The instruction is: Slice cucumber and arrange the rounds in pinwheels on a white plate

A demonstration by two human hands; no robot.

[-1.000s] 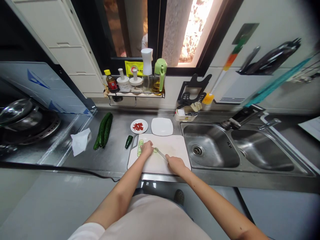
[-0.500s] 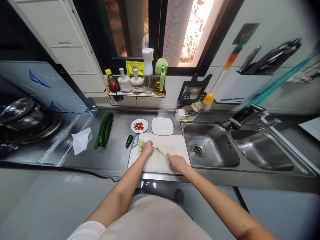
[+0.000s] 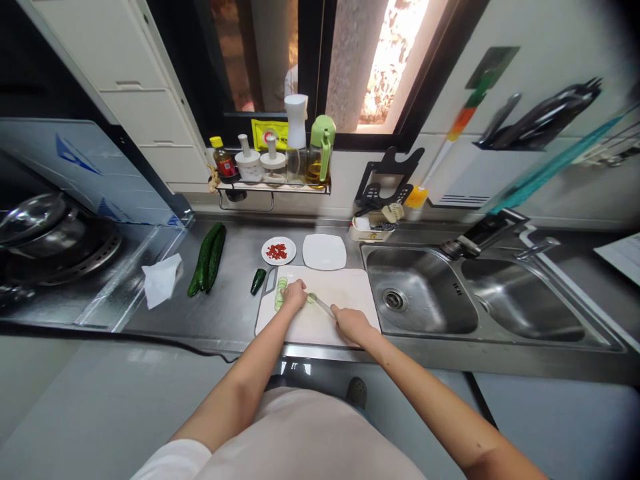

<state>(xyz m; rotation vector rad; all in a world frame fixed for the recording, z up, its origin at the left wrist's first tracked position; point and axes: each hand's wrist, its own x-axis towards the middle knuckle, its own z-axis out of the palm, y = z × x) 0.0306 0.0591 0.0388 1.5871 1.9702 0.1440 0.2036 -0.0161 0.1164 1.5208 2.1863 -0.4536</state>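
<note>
Compared with the previous picture, the right hand [image 3: 353, 325] and the slim knife with a grey blade [image 3: 324, 306] sit slightly farther left, back about where the earliest picture has them.

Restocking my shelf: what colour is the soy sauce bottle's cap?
The cap is yellow, clearest in the head view.
</note>
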